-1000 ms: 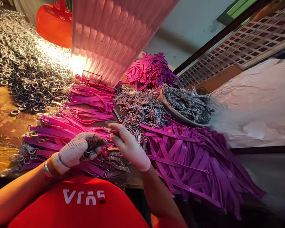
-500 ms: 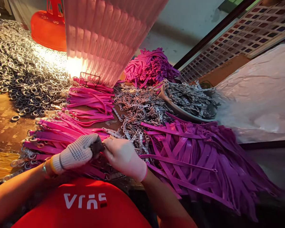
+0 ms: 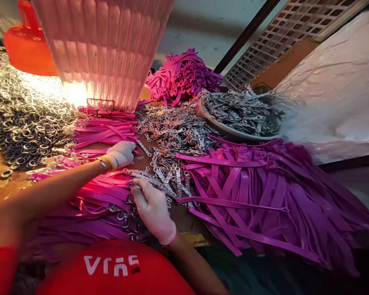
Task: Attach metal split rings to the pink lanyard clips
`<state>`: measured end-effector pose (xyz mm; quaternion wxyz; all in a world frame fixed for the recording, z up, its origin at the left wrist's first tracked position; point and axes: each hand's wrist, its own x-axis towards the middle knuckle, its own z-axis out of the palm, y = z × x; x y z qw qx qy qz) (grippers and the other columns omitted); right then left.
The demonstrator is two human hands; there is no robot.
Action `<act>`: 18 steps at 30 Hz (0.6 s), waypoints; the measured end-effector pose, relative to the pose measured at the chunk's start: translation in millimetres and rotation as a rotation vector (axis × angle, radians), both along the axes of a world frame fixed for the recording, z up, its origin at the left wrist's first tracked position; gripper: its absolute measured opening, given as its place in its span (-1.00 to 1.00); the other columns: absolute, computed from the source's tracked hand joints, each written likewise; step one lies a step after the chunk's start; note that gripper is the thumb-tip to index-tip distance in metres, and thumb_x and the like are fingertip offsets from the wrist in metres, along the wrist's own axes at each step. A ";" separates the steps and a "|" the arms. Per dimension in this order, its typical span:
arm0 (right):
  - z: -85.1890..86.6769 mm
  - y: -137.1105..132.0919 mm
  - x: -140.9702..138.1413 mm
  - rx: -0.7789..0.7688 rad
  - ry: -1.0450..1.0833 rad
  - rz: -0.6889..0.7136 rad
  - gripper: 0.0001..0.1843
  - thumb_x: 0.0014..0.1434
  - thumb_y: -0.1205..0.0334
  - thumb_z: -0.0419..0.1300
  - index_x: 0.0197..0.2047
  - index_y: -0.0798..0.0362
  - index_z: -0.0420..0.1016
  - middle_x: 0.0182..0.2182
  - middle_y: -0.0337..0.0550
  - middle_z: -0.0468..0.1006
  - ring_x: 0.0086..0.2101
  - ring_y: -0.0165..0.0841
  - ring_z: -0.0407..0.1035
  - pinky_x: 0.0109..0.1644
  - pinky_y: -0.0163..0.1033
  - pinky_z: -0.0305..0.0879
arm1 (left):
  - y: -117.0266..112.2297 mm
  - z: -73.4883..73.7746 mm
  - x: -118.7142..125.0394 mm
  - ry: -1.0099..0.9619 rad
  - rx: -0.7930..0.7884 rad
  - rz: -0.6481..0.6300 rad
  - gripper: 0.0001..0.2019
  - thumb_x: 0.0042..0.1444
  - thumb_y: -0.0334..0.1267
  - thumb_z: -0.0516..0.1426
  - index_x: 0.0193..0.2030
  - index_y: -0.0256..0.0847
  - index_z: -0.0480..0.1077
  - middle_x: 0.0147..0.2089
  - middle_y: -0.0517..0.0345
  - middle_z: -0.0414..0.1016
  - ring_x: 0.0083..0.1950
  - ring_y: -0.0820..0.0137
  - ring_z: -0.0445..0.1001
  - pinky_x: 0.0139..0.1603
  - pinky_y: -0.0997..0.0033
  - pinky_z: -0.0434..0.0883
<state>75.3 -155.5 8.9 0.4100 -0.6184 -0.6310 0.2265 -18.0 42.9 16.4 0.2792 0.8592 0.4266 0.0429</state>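
Note:
My left hand [image 3: 119, 155], in a dotted white knit glove, reaches over the pink straps [image 3: 103, 132] beside the loose metal links. Its fingers are curled, and whatever they may hold is hidden. Closer to my body, my right hand [image 3: 153, 207] wears a thin pale glove. Its thumb and forefinger pinch a small metal ring [image 3: 132, 184] above the near pink straps [image 3: 106, 190]. Several rings [image 3: 123, 215] show at the ends of those straps, just left of the right hand. Chain-like metal links [image 3: 175, 131] lie heaped beyond both hands.
Loose rings [image 3: 30, 119] form a large heap at left under a red lamp [image 3: 30, 49]. A translucent corrugated sheet [image 3: 107, 53] stands behind the straps. On the right, purple straps [image 3: 258, 196] spread below a basin [image 3: 221, 125] of metal links. Another strap pile [image 3: 184, 78] sits behind.
My hands have come apart. The left one has moved up and away from my body; the right one has dropped slightly, showing a ring in its pinch. The view has shifted right.

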 end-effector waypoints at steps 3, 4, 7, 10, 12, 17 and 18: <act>-6.0 -4.7 -2.4 -0.011 0.042 0.028 -0.73 0.42 0.16 0.04 0.02 0.01 0.52 -0.33 -0.21 0.63 -0.34 -0.37 0.50 -0.20 -0.32 0.34 | 14.2 -20.6 15.9 0.134 0.067 0.012 -0.71 0.07 -0.39 0.22 -0.04 -0.38 0.53 -0.01 -0.30 0.54 -0.01 0.03 0.57 0.01 0.13 0.47; -6.7 -5.1 -2.0 -0.018 0.056 0.028 -0.72 0.42 0.17 0.04 0.04 0.01 0.52 -0.34 -0.22 0.63 -0.34 -0.37 0.50 -0.20 -0.33 0.34 | 15.5 -25.6 17.3 0.155 0.081 0.006 -0.72 0.11 -0.38 0.21 -0.03 -0.37 0.53 0.02 -0.31 0.52 0.00 0.04 0.57 0.02 0.14 0.47; -4.7 -2.0 2.2 -0.048 0.079 0.007 -0.68 0.42 0.15 0.04 0.11 0.01 0.50 -0.26 -0.20 0.67 -0.31 -0.36 0.53 -0.18 -0.32 0.37 | 17.3 -28.1 12.5 0.160 0.114 -0.018 -0.76 0.20 -0.29 0.16 -0.06 -0.34 0.54 0.02 -0.28 0.51 -0.04 0.09 0.57 0.00 0.16 0.48; 0.0 6.1 7.6 -0.041 0.107 -0.024 -0.65 0.42 0.15 0.04 0.17 0.00 0.47 -0.09 -0.14 0.68 -0.17 -0.33 0.55 -0.04 -0.29 0.40 | 18.1 -12.4 -3.1 0.090 0.125 -0.028 -0.79 0.19 -0.26 0.18 -0.12 -0.34 0.54 -0.07 -0.19 0.56 -0.10 0.17 0.56 -0.04 0.21 0.48; 2.1 12.5 9.2 -0.002 0.106 -0.032 -0.66 0.41 0.17 0.04 0.15 0.01 0.50 -0.06 -0.13 0.67 -0.11 -0.31 0.55 0.03 -0.26 0.39 | 13.6 2.9 -19.5 0.030 0.122 -0.029 -0.81 0.18 -0.30 0.17 -0.13 -0.33 0.53 -0.14 -0.09 0.58 -0.15 0.27 0.54 -0.09 0.31 0.48; 5.2 25.8 2.0 0.088 0.054 0.011 -0.67 0.40 0.24 0.04 0.13 0.02 0.51 -0.04 -0.09 0.66 -0.06 -0.30 0.54 0.08 -0.24 0.38 | -26.4 35.6 -69.5 -0.364 -0.209 0.105 -0.81 0.18 -0.28 0.12 -0.15 -0.31 0.49 -0.43 0.15 0.48 -0.50 0.49 0.36 -0.49 0.50 0.32; 6.7 27.7 -1.0 0.097 0.045 0.022 -0.66 0.40 0.24 0.04 0.15 0.02 0.50 -0.03 -0.09 0.66 -0.05 -0.30 0.54 0.09 -0.24 0.37 | -37.2 40.1 -78.0 -0.484 -0.325 0.156 -0.82 0.16 -0.25 0.14 -0.17 -0.30 0.48 -0.49 0.21 0.41 -0.55 0.50 0.31 -0.54 0.52 0.27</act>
